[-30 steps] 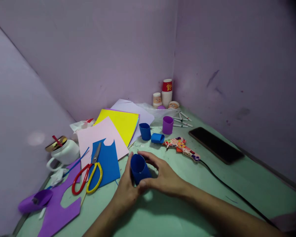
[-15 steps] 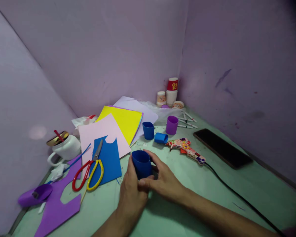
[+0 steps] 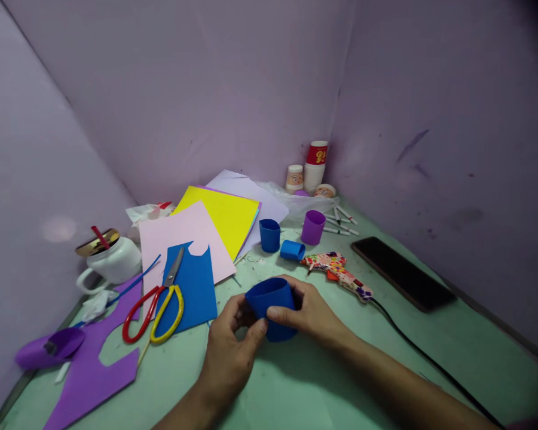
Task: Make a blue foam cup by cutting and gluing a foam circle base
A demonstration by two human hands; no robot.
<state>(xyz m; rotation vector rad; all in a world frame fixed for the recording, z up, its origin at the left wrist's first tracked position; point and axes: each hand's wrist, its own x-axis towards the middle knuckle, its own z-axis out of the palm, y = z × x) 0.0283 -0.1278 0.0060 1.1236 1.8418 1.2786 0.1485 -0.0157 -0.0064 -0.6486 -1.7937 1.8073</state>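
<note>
Between my hands is a blue foam tube (image 3: 281, 332), bent round like a small cup, with its oval opening facing up. My right hand (image 3: 316, 312) grips its right side, thumb across the front and fingers behind. At the tube's left edge, my left hand (image 3: 231, 346) pinches it with curled fingers, the thumb tip near the front wall. Beyond them stands another blue foam tube (image 3: 269, 237), and a smaller blue roll (image 3: 292, 250) lies on its side. A purple foam tube (image 3: 313, 228) is upright to their right.
A floral glue gun (image 3: 338, 272) with a black cord and a phone (image 3: 401, 272) lie to the right. On the left are scissors (image 3: 173, 292), blue foam sheet (image 3: 190, 298), purple scraps (image 3: 98, 382) and a white mug (image 3: 116, 263). Paper cups (image 3: 314, 179) and markers (image 3: 341, 226) sit behind.
The blue tube has been turned and tilted, and shifted slightly right. My left hand has moved from wrapping its side to its left edge; my right thumb now lies across the front.
</note>
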